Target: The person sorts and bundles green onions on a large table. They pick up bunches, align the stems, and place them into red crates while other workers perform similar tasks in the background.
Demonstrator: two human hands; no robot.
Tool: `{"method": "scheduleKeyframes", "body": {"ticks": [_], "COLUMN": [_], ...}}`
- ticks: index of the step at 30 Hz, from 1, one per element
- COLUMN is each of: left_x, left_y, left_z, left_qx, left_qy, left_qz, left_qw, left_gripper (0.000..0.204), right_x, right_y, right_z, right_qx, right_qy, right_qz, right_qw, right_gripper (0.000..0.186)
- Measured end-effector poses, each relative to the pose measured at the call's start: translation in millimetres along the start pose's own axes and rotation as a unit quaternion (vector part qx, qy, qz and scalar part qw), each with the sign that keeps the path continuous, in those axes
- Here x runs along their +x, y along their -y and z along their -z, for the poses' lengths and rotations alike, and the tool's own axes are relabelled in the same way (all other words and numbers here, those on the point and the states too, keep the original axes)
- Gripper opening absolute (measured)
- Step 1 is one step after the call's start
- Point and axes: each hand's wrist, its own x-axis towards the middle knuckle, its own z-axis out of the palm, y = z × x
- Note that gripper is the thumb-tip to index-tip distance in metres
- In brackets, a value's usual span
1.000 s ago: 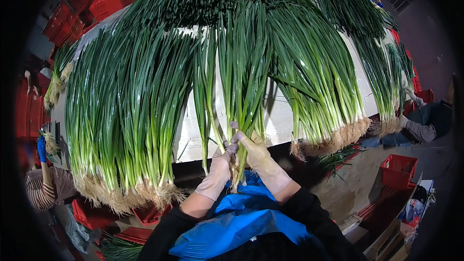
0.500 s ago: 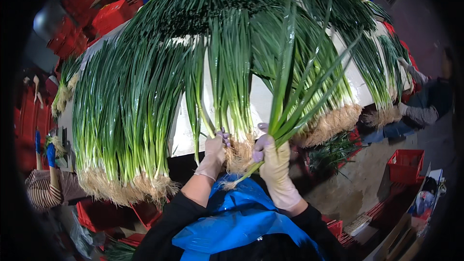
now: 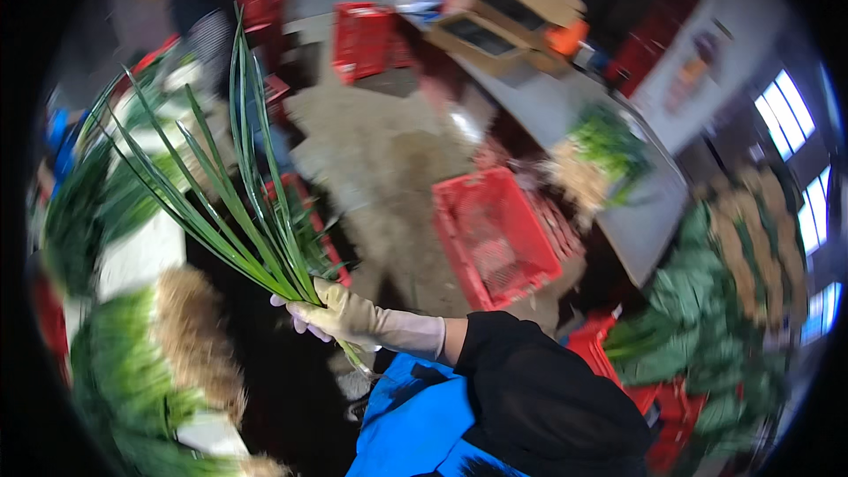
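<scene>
My right hand (image 3: 340,311), in a pale glove, is closed around the stems of a few green onions (image 3: 252,234). Their long leaves fan up and to the left, and a thin stem with its root end pokes out below the fist. My left hand is out of the picture. At the left, more green onions (image 3: 128,344) lie in thick rows on a white table (image 3: 140,258), their shaggy tan roots (image 3: 199,344) toward me.
A red crate (image 3: 495,238) sits on the floor ahead. Behind it, a grey table (image 3: 565,102) carries a rooted bunch (image 3: 592,155) and cardboard boxes (image 3: 521,13). Green leafy bundles (image 3: 698,309) are piled at the right. A person (image 3: 201,22) stands far left.
My view has swung right, away from the table, and is blurred in places. The right hand still holds green onions. My left hand, earlier at the roots on the table, has left the picture.
</scene>
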Motion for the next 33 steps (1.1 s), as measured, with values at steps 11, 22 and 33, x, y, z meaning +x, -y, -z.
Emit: {"method": "scheduleKeyframes", "body": {"ticks": [11,22,33], "left_x": [29.5,19.2,-25.4], "left_y": [43.4,165.1,149.5], "left_z": [68.9,190.1,167.1], "left_qx": [0.005,-0.275,-0.419], "left_qy": [-0.117,-0.300,-0.312], "left_qz": [-0.017,0.016,0.016], "left_qw": [0.993,0.913,0.852], "left_gripper": [0.024,0.024,0.030], "right_x": [-208.0,-144.5,99.4], "right_y": [149.8,107.9,-137.3], "right_z": [290.1,446.2,-158.4], "right_qx": [-0.035,-0.312,-0.182], "right_qy": [-0.456,-0.567,0.397], "right_qz": [0.172,-0.034,-0.201], "right_qw": [0.873,0.761,0.877], "right_gripper": [0.029,0.033,0.052]}}
